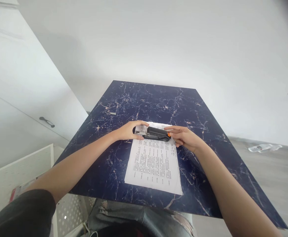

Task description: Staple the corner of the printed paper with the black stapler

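Note:
A black stapler (157, 133) with an orange part at its right end lies sideways over the top of a stack of printed paper (152, 164). My left hand (130, 130) grips the stapler's left end, fingers on the far side and thumb on the near side. Between them a metal part of the stapler shows; whether staples lie in it I cannot make out. At the other end, my right hand (185, 136) has its fingertips against the orange part and the body's far edge, with the rest of the fingers curled beside it.
A dark blue marbled table (144, 102) carries the paper. Farther back on its left lies a small pale strip (112, 113). A white perforated rack (68, 214) stands at the lower left, below a white door with a dark handle (46, 122). Clear plastic (265, 148) lies on the floor at right.

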The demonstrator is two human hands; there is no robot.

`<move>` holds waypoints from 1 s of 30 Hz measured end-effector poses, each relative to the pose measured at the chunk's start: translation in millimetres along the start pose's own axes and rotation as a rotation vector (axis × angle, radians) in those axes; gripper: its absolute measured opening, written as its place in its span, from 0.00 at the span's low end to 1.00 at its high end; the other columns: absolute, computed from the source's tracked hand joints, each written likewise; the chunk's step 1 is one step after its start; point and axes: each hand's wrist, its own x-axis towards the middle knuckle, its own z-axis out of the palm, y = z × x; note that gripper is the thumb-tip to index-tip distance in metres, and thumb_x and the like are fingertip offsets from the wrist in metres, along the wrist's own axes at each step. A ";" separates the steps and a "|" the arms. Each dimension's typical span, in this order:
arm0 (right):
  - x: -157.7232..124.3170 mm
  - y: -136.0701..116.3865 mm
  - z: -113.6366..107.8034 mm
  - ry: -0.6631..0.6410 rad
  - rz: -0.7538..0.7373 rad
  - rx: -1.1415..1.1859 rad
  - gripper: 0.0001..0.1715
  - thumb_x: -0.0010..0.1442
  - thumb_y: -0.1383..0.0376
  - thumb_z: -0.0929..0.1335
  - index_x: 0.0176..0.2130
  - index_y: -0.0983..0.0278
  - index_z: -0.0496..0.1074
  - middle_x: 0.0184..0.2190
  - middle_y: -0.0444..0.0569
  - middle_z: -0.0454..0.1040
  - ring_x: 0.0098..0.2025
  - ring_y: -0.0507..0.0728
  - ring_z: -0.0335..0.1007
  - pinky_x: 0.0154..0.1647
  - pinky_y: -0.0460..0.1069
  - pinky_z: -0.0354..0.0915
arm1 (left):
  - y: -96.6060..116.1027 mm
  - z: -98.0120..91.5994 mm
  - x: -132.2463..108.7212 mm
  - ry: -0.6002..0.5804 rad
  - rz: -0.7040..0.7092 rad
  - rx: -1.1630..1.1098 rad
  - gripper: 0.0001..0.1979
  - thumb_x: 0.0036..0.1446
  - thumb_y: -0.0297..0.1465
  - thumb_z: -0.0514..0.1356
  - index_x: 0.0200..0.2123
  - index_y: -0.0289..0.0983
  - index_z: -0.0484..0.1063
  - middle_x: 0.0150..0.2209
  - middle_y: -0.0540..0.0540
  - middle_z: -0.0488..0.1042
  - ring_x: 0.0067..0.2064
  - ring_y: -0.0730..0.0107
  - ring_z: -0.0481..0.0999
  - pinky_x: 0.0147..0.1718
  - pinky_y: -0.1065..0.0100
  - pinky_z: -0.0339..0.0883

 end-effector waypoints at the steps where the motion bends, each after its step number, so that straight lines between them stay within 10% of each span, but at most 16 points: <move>1: -0.5 0.0 -0.5 0.009 -0.040 -0.047 0.29 0.55 0.54 0.78 0.54 0.62 0.80 0.21 0.41 0.67 0.20 0.49 0.47 0.25 0.52 0.62 | 0.5 -0.6 -0.2 -0.002 0.003 -0.004 0.35 0.52 0.40 0.72 0.64 0.50 0.73 0.65 0.40 0.72 0.64 0.41 0.71 0.62 0.37 0.63; 9: 5.4 2.8 19.8 0.176 -0.582 -0.742 0.23 0.53 0.53 0.78 0.48 0.56 0.82 0.45 0.52 0.80 0.45 0.66 0.73 0.49 0.63 0.69 | 5.1 -4.0 -0.8 0.063 0.033 -0.158 0.22 0.65 0.45 0.62 0.60 0.49 0.75 0.64 0.42 0.74 0.66 0.49 0.71 0.66 0.44 0.60; 17: -14.2 -1.7 39.3 0.411 -0.804 -0.756 0.11 0.62 0.55 0.74 0.46 0.50 0.81 0.36 0.49 0.79 0.38 0.65 0.72 0.43 0.63 0.71 | 32.9 15.9 1.6 0.727 -0.111 -0.685 0.24 0.71 0.45 0.47 0.61 0.41 0.68 0.68 0.40 0.68 0.70 0.52 0.66 0.68 0.44 0.59; 21: -24.7 5.7 32.7 0.643 -0.924 -0.901 0.15 0.65 0.59 0.72 0.50 0.43 0.82 0.40 0.50 0.81 0.41 0.68 0.74 0.47 0.69 0.69 | 34.2 36.4 -0.6 0.573 -0.231 -0.939 0.31 0.71 0.52 0.41 0.65 0.40 0.62 0.71 0.37 0.63 0.70 0.45 0.65 0.66 0.39 0.64; 30: -28.0 26.3 17.2 0.402 -1.199 -1.357 0.35 0.65 0.71 0.73 0.63 0.39 0.73 0.49 0.41 0.83 0.44 0.62 0.76 0.44 0.59 0.69 | 42.8 63.0 0.4 0.457 -0.257 -1.375 0.22 0.72 0.46 0.50 0.51 0.36 0.72 0.60 0.35 0.74 0.67 0.49 0.70 0.67 0.49 0.64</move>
